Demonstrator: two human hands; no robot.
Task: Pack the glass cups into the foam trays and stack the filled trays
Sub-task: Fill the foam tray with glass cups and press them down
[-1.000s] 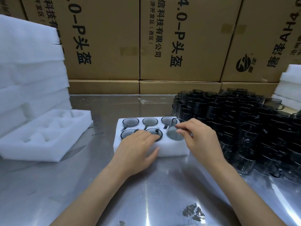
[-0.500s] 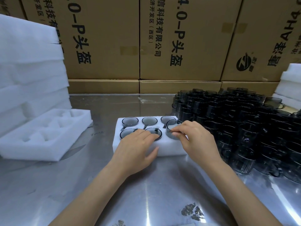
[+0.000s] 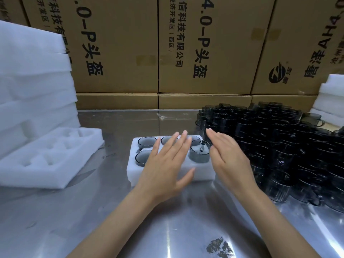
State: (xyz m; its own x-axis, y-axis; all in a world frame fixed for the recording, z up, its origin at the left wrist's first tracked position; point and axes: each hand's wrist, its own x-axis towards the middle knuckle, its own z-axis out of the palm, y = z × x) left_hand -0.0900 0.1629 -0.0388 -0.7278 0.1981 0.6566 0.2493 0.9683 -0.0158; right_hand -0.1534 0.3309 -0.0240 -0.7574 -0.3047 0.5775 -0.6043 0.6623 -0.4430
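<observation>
Hovering over the foam tray [image 3: 202,175], both hands are flat and released, fingers straight and holding nothing. The left hand [image 3: 167,164] spreads over the tray's middle, its palm covering the near middle pocket and its thumb lying at the tray's front edge; whether the fingers actually touch the cups beneath cannot be told. The right hand [image 3: 229,159] stands edge-on just right of the tray, fingers together, close beside the near-right cup [image 3: 198,154] but apparently not gripping it.

That tray is a white block of soft, grainy foam with round pockets, sitting on a scuffed, shiny metal table [image 3: 115,216]. Smoky grey glass cups fill the pockets; the near-right one is round, thin-walled, and sits higher than the tray's surface, its handle slot dark behind it. To the tray's right stands a dense crowd of loose cups [image 3: 279,146], dark, glossy and handled. To the tray's left lies an empty foam tray [image 3: 46,161] with hollow pockets, and behind that a tall stack of foam [image 3: 31,86]. Behind the tray, brown cardboard boxes [image 3: 119,53] with black print form a wall.

Half a second ago the right hand's fingers pinched the near-right cup's rim and the left hand's fingers curled on the tray; now both have opened and lifted.
</observation>
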